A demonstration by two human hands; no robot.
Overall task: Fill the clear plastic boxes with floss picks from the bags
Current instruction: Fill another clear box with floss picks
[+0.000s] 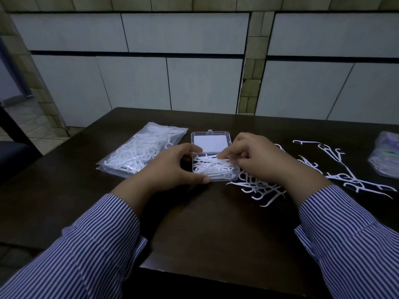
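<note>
Floss picks (212, 167) already lie in a loose white tangle inside the clear plastic box (213, 169), which sits near the middle of the dark table (194, 223) with its hinged lid (211, 141) thrown back flat on the far side, presumably so that both hands can work over the open tray. In the head view, the only one, the left hand (172, 167) grips the box's left end, thumb curled round the near corner and fingers round the far edge; that hold looks meant to keep the light box from sliding while picks are pressed in. The right hand (257, 156) hangs over the box's right side with its fingers bent downward and the fingertips (220, 156) on the picks, pushing or pinching them; whether a pick is actually pinched cannot be told. Just beside the box on the right, partly under that hand, a heap of loose picks (259, 186) is spread across the table, within easy reach for feeding the box. A sealed bag of picks (140, 154) lies to the left, apparently waiting its turn. Another bag (385, 156), blurred, sits at the far right edge. Striped sleeves (354, 234) cover both forearms. The box seems partly filled.
</note>
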